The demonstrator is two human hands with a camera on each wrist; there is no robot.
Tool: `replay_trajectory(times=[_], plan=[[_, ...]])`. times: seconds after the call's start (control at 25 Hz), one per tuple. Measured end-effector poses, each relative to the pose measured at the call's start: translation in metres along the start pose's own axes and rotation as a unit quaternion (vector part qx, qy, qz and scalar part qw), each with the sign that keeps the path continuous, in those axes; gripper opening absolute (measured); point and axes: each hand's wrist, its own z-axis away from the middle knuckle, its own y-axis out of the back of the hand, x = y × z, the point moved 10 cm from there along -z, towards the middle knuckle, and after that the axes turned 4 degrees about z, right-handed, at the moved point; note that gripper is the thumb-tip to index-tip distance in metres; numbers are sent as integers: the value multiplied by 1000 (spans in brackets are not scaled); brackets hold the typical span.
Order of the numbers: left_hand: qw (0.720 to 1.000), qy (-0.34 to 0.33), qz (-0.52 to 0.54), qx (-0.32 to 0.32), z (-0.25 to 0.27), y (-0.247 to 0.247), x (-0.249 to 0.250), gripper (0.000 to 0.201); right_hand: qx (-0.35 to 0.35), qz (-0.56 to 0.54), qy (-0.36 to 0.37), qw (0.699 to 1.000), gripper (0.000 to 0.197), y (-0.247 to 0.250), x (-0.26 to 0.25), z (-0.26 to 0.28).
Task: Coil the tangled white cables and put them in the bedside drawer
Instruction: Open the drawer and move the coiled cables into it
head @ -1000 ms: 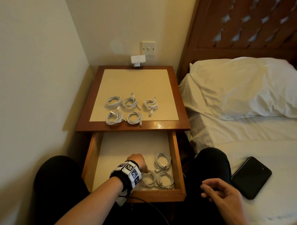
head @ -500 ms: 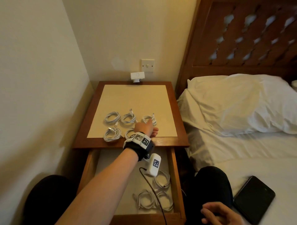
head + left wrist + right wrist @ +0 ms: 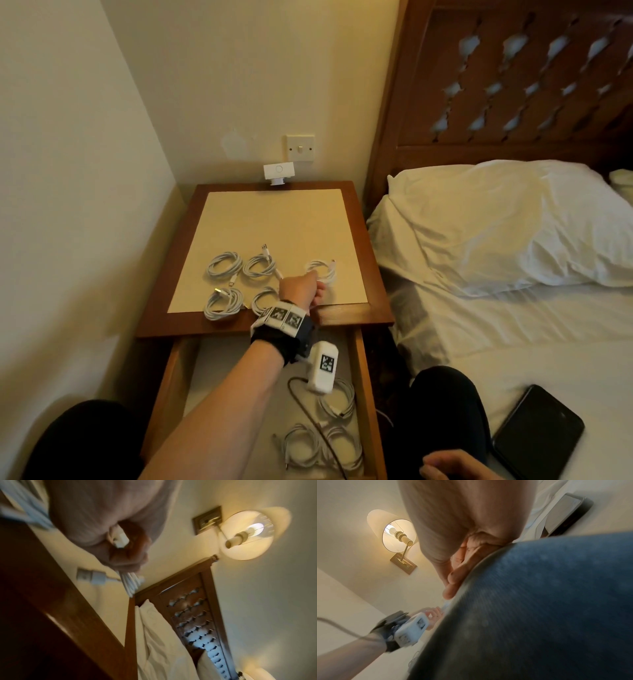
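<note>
Several coiled white cables lie on the bedside table's point(image 3: 342, 317) cream top; two coils point(image 3: 224, 268) point(image 3: 259, 265) sit at the back left and two point(image 3: 222, 303) point(image 3: 265, 298) in front of them. My left hand point(image 3: 301, 289) reaches over the table's front edge and grips the rightmost coil point(image 3: 323, 269). In the left wrist view the fingers point(image 3: 126, 550) curl round its strands point(image 3: 130, 584), with one plug point(image 3: 92, 578) lying beside them. The open drawer point(image 3: 364, 394) below holds three coils point(image 3: 339, 401) point(image 3: 301, 448) point(image 3: 346, 448). My right hand point(image 3: 452, 467) rests on my thigh, holding nothing point(image 3: 458, 568).
A small white device point(image 3: 278, 172) stands at the table's back edge under a wall switch. The wall runs close along the left. The bed with a pillow point(image 3: 496, 222) is at the right, and a black phone point(image 3: 537, 431) lies on the sheet near my right knee.
My left hand left the drawer, rose to the table top and closed round the rightmost coil. The view tilted upward. The right hand stayed on the thigh.
</note>
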Motion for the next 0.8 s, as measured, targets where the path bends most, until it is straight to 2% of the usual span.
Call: replay_trajectory(times=[0.04,0.08,0.12,0.16,0.2,0.24,0.32,0.36,0.4,0.48,0.52,0.56,0.64,0.8], plan=[[999,5,9,-31,11,2,-4,24,-84,-48,-20,995,37,-2,-26,-3],[998,15,-5,-64,27,4,-8,23,65,-108,102,987,71,41,-77,-13],[994,20,-37,-96,41,12,-17,23,23,29,51,998,50,38,-78,-26],[990,22,-78,-115,55,24,-25,25,-57,94,11,994,24,32,-87,-27],[986,27,-113,-119,61,38,-36,28,-56,105,15,993,7,29,-61,-15],[981,39,-153,-111,64,53,-49,29,-100,100,38,989,6,22,-57,-10],[966,71,-233,-93,61,79,-79,28,-61,132,44,988,7,19,-54,-11],[953,86,-278,-88,57,88,-94,28,-65,119,43,990,8,16,-59,-9],[938,100,-320,-85,51,93,-107,29,-68,97,37,992,24,13,-63,-9],[911,120,-385,-89,43,98,-125,34,-49,76,46,995,72,19,-64,-10],[894,127,-417,-100,37,97,-134,36,-47,66,49,995,88,21,-66,-9],[876,133,-449,-112,34,94,-141,38,-46,66,47,996,97,21,-66,-9],[857,144,-479,-122,28,91,-150,38,-41,70,47,996,98,20,-66,-8],[858,143,-476,-132,24,84,-156,35,-46,74,43,995,87,20,-65,-9]])
